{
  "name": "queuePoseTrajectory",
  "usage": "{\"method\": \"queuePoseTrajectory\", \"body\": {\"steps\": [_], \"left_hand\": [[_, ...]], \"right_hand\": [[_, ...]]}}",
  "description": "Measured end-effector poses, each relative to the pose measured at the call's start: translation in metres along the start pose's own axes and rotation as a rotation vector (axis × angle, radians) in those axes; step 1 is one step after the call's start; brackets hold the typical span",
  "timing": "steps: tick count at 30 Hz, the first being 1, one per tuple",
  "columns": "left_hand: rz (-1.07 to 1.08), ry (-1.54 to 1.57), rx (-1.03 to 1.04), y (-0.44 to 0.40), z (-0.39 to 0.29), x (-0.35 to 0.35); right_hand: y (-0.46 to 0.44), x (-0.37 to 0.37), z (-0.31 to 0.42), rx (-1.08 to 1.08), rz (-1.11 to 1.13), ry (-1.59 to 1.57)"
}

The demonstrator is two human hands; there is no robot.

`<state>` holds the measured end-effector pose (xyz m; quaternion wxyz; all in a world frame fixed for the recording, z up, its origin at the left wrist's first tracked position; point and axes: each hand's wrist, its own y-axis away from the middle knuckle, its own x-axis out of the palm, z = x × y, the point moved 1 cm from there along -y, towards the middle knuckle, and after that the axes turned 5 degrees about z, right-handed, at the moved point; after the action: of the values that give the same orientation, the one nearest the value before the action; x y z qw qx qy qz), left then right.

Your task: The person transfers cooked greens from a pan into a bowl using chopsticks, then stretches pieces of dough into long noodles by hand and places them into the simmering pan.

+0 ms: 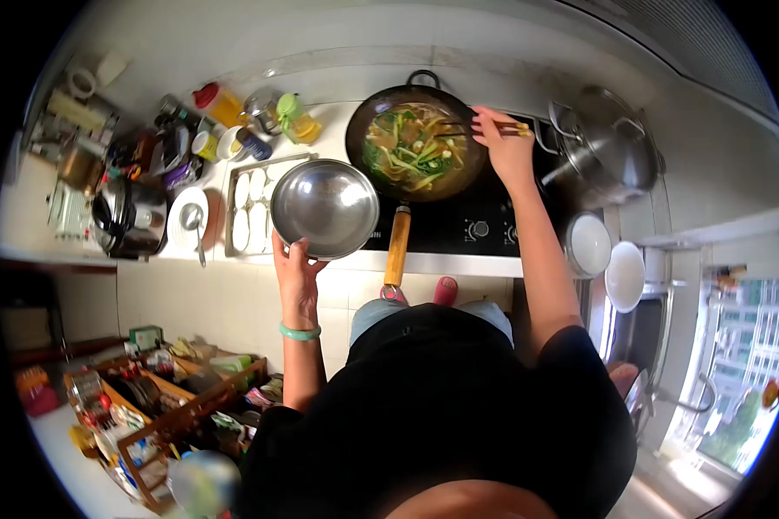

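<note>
My left hand (295,275) grips the near rim of a shiny metal bowl (325,208), which has nothing in it and sits just left of the wok. In my right hand (500,143) is a pair of chopsticks (512,129); their tips reach into the wok over the food. The dark wok (360,177) rests on the stove, its wooden handle (397,249) pointing toward me. Leafy greens (420,160) and pale strips lie in brownish broth inside it.
A tray (231,208) of white oval pieces lies left of the bowl. Beyond it stand a plate with a spoon (192,216), bottles and a cooker (130,216). Right of the stove are a big steel pot (614,160), white bowls (625,277) and a sink (653,333).
</note>
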<state>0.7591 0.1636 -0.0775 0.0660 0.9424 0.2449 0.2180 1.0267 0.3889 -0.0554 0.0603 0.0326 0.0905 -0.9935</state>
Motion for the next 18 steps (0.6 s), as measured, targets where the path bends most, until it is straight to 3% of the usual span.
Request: {"method": "queuePoseTrajectory", "body": {"steps": [2,5,7,9,11,14,16,18], "left_hand": [[0.038,0.012,-0.018,-0.005,0.004,0.006],[-0.086,-0.22,0.098,-0.013,0.013,0.015],[-0.09,-0.249,0.172,-0.014,0.017,0.027],[0.057,-0.143,0.135,-0.028,0.019,0.033],[0.256,-0.03,-0.041,-0.036,0.015,0.055],[0.458,0.0,-0.13,-0.028,0.02,0.093],[0.562,-0.07,-0.094,-0.006,0.024,0.135],[0.576,-0.027,-0.197,0.015,0.042,0.175]], "right_hand": [[-0.001,-0.006,-0.025,0.017,0.014,-0.031],[0.027,-0.012,-0.026,-0.055,-0.134,-0.111],[0.048,-0.024,-0.032,-0.074,-0.272,-0.336],[0.078,-0.042,-0.034,0.048,-0.404,-0.6],[0.114,-0.063,-0.037,0.034,-0.578,-0.828],[0.177,-0.117,-0.044,-0.066,-0.825,-1.089],[0.223,-0.159,-0.027,-0.096,-1.041,-0.949],[0.28,-0.207,-0.022,-0.302,-1.047,-0.867]]}}
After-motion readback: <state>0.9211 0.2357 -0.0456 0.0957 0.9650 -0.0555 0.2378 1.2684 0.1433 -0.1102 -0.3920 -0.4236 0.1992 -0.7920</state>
